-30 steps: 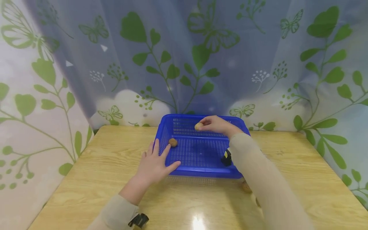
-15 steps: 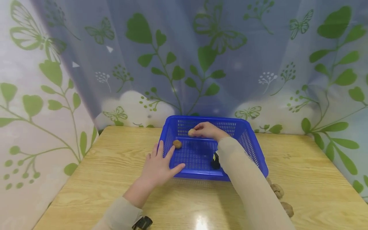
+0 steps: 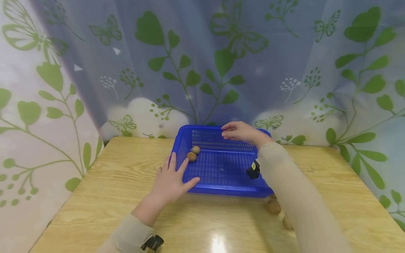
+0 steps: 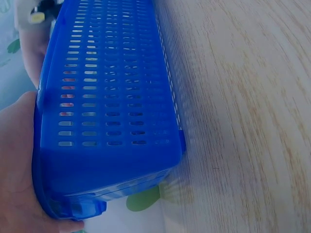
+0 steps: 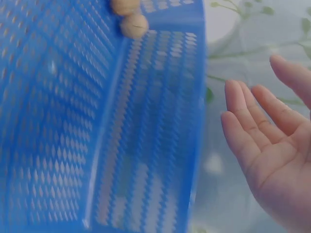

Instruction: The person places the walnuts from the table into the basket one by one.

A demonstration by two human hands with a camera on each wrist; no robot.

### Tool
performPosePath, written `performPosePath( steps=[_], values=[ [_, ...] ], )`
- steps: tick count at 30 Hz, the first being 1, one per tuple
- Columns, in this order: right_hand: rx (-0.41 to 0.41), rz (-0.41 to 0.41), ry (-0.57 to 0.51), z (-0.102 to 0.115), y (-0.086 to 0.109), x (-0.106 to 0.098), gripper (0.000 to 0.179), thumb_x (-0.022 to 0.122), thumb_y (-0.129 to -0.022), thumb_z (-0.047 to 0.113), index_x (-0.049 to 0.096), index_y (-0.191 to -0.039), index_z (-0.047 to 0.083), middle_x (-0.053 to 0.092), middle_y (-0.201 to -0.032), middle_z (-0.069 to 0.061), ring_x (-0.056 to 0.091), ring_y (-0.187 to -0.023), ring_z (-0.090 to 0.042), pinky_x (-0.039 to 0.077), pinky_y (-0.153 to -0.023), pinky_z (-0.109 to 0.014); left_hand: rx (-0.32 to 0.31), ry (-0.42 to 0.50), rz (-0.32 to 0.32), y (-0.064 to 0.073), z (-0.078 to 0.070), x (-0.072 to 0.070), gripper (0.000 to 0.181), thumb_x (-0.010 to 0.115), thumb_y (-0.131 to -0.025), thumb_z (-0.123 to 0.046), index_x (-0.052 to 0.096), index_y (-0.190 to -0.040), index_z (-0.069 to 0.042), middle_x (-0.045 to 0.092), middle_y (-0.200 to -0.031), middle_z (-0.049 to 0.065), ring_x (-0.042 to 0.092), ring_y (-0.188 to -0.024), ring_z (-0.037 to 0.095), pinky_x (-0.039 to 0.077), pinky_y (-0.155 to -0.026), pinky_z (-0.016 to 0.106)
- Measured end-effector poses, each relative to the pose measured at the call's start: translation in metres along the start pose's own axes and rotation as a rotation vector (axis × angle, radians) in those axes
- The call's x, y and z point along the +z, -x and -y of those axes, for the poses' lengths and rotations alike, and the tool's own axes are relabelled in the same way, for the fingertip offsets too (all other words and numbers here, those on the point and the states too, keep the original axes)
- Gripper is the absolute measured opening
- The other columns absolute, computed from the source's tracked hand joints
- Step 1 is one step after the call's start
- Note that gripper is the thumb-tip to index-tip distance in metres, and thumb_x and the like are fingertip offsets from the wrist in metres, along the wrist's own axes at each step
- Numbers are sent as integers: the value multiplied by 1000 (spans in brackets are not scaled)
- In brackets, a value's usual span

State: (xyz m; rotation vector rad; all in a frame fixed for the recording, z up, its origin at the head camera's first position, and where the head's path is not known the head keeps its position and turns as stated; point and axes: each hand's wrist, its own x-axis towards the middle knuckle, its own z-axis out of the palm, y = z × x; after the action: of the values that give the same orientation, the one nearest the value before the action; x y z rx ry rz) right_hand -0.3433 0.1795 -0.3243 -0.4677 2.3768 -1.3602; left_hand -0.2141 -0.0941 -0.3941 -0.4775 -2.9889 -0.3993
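A blue plastic basket (image 3: 221,191) with slotted walls stands on the table. Two walnuts lie side by side in its left part: a darker walnut (image 3: 191,156) in front and a paler walnut (image 3: 195,150) just behind. My left hand (image 3: 171,182) rests with spread fingers on the basket's left rim, thumb over the front corner; the left wrist view shows it along the rim (image 4: 41,145). Above the basket's back wall is my right hand (image 3: 240,133). In the right wrist view that hand (image 5: 272,141) has loosely extended fingers and nothing in it.
On the wooden table (image 3: 126,182), right of the basket's front corner, lie more walnuts, among them one walnut (image 3: 273,206) and another walnut (image 3: 287,222) partly covered by the right sleeve (image 3: 294,186). A patterned curtain (image 3: 202,70) hangs right behind the basket.
My right hand has carried the paler walnut left, let it go beside the darker one, and moved back right and up. The left hand has stayed on the rim.
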Motion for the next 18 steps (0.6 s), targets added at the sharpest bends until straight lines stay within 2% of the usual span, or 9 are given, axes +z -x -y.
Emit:
performPosePath(
  steps=[5,9,13,18],
  values=[
    [-36,-9,53,-6,37,-27,52,56,-94,21,40,-136,-6,47,-132,-26,50,-117,-34,37,-100,-44,0,9,9,2,0,-2,84,36,-86,-71,30,-147,-15,12,-150,29,9,-137,45,22,-101,64],
    [-11,-34,122,-16,69,-41,52,57,-94,27,42,-136,-1,48,-132,-23,50,-117,-34,37,-100,-48,2,8,18,1,0,-1,85,34,-85,-73,28,-148,-16,10,-150,28,7,-137,44,21,-101,64],
    [-6,-53,172,-30,97,-46,55,56,-94,30,42,-135,-2,49,-131,-24,50,-117,-35,37,-98,-50,7,4,1,1,1,0,85,34,-85,-73,28,-148,-16,10,-150,28,8,-137,44,21,-101,64],
    [2,-101,152,-54,134,-45,56,54,-96,30,38,-137,-5,48,-132,-25,48,-118,-37,39,-96,-50,9,1,4,1,-1,-1,84,36,-86,-72,29,-148,-16,11,-150,28,9,-137,44,21,-101,64]
  ],
)
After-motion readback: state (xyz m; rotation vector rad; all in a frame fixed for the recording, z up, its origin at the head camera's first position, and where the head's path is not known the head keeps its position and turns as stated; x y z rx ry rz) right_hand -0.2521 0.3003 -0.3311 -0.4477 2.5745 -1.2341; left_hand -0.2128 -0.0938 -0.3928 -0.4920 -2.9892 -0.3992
